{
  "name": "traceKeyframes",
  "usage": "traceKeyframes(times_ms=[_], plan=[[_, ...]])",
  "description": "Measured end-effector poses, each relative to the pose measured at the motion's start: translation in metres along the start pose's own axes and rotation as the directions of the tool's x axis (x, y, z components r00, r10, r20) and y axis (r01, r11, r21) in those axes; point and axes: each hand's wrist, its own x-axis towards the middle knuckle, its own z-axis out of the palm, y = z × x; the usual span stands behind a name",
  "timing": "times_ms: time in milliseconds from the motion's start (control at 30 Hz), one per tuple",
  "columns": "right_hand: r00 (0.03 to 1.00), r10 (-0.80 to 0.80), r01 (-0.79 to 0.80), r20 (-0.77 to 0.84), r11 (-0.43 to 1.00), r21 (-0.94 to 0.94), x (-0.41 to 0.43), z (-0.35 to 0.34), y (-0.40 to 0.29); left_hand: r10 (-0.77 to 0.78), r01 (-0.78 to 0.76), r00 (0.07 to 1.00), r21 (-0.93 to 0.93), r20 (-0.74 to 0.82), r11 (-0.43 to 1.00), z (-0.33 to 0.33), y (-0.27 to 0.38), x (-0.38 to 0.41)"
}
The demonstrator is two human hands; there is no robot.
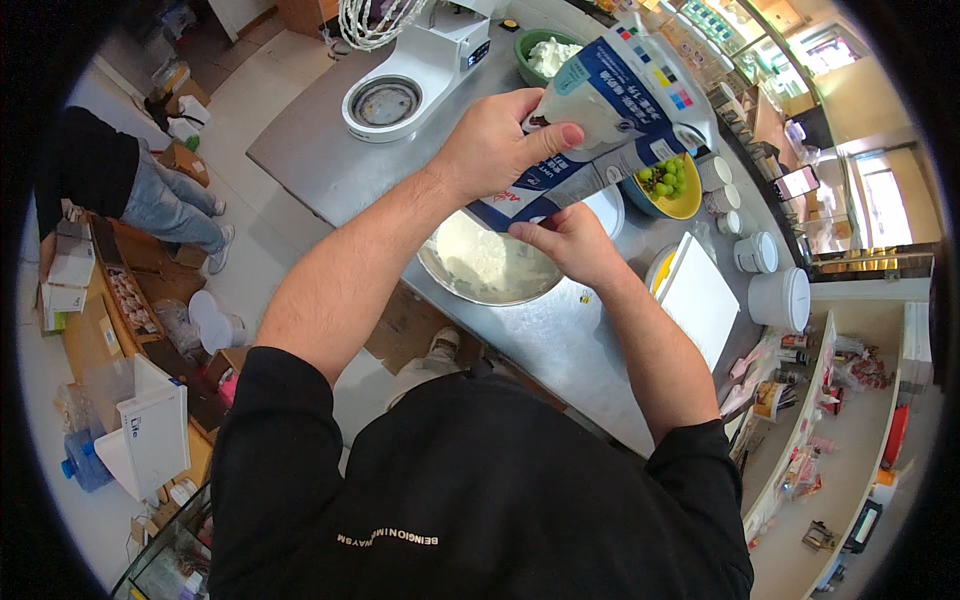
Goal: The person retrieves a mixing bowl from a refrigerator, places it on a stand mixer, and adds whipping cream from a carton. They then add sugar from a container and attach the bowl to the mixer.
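A blue and white cream carton (600,112), bearing printed writing, is held tilted in both my hands. My left hand (502,142) grips its side, thumb across the printed face. Fingers of my right hand (574,244) hold the lower end close to the rim of a metal mixing bowl (491,303). Inside that bowl lies pale, creamy material (487,251); whether anything flows from the carton is hidden. The bowl sits at the near edge of a stainless steel table (555,337).
A white stand mixer (442,75) with a wire whisk (379,22) stands at the far left. Beyond the carton are a green bowl of white cream (529,60) and a yellow bowl of green grapes (686,199). White tubs (780,300) line the right. Another person (135,172) stands at left.
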Motion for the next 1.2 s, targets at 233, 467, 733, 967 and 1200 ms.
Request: traceKeyframes(times_ms=[233, 467, 733, 967, 1200], plan=[[0.975, -0.121, 0.126, -0.189, 0.992, 0.012, 0.005, 0.012, -0.002, 0.151, -0.138, 0.982, 0.124, -0.11, 0.983, 0.009, 0.0, 0.004], [0.958, -0.062, 0.179, -0.281, 0.892, 0.414, -0.024, -0.045, -0.034, 0.053, -0.084, 0.996, 0.471, 0.077, 0.878, 0.0, 0.012, -0.006], [0.959, -0.17, 0.259, -0.225, 0.848, 0.463, -0.059, -0.084, -0.028, -0.021, -0.078, 0.955, 0.318, 0.295, 0.945, -0.011, 0.01, -0.019], [0.93, -0.132, 0.24, -0.343, 0.924, 0.297, -0.069, -0.068, -0.016, 0.2, -0.241, 0.97, 0.475, 0.137, 0.846, -0.004, -0.012, -0.028], [0.917, -0.214, -0.001, -0.335, 0.842, -0.539, -0.074, -0.076, -0.05, 0.186, -0.198, 0.98, 0.491, 0.074, 0.848, -0.01, -0.021, -0.033]])
